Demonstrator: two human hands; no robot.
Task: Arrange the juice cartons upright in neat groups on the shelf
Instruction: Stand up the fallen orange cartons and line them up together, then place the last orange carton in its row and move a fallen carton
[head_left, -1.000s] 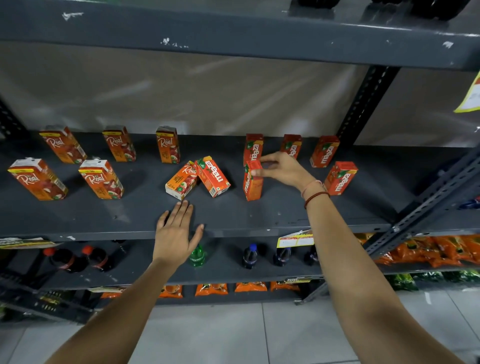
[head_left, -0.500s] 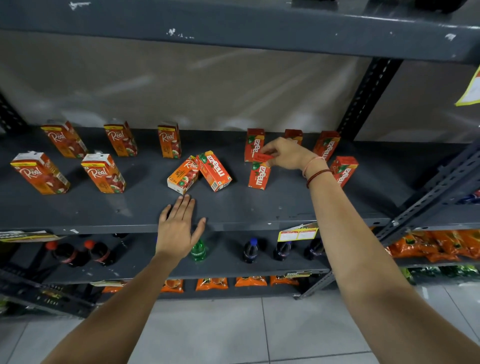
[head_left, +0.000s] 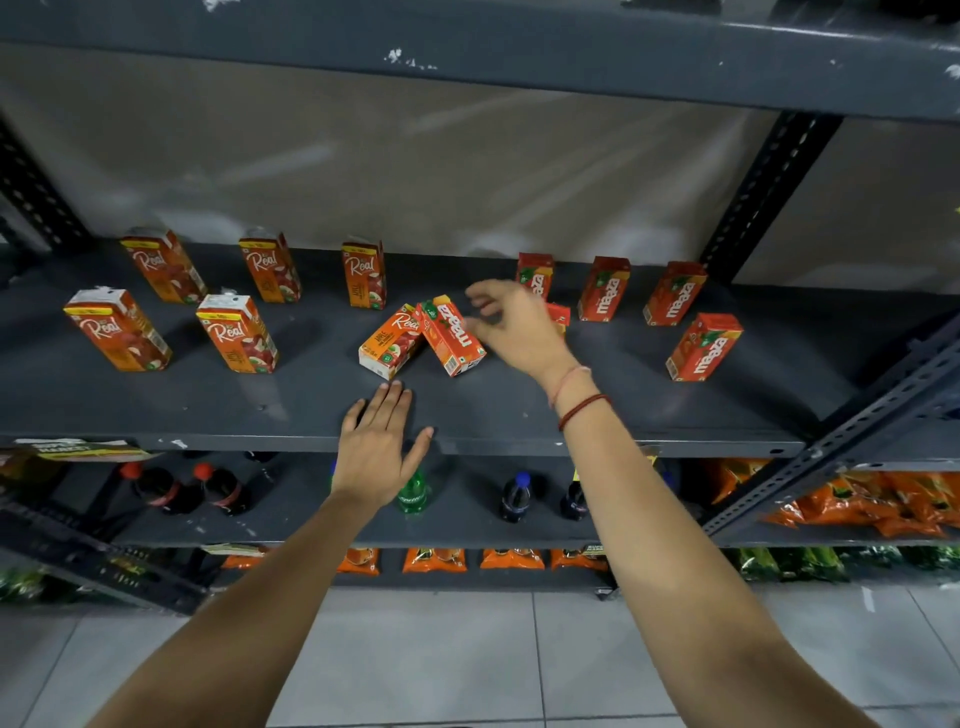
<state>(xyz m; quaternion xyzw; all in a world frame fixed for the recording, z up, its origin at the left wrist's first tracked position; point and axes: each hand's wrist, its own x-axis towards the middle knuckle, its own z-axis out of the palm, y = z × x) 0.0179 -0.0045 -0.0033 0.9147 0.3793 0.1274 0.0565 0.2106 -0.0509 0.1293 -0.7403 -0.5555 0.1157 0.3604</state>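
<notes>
While left hand (head_left: 382, 447) rests flat, fingers spread, on front edge of shelf (head_left: 649, 415), right hand (head_left: 519, 327) hovers empty, fingers loosely apart (blurred), beside two tipped cartons: Real carton (head_left: 390, 341) leaning against Maaza carton (head_left: 453, 335). Behind hand, small Maaza carton (head_left: 558, 314) partly hidden. Further back, upright Real cartons (head_left: 270, 267) left, upright Maaza cartons (head_left: 604, 288) right.

The dark grey shelf (head_left: 156, 410) carries five upright Real cartons (head_left: 236, 332) toward nine o'clock. Upright Maaza cartons (head_left: 704, 347) stand toward three o'clock. Two tipped cartons (head_left: 452, 335) lean together at centre.
</notes>
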